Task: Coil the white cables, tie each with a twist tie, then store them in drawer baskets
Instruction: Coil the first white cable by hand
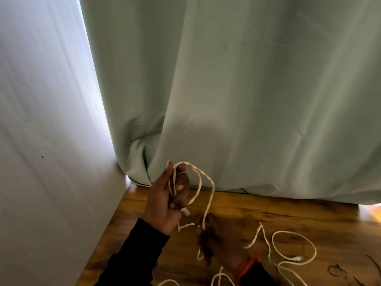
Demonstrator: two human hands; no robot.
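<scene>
My left hand (167, 201) is raised over the wooden table (309, 215), closed around a few loops of a white braided cable (208, 182). A white plug end (185, 212) sticks out below its fingers. The cable runs down to my right hand (218, 242), which is blurred and low over the table, with the cable passing through its fingers. More white cable (296, 248) lies in loose loops on the table to the right, with another plug (298, 259). Black twist ties (336, 270) lie at the lower right.
A pale green curtain (247, 89) hangs right behind the table and drapes onto its back edge. A white wall (45, 120) bounds the table's left side. No drawer or basket is in view.
</scene>
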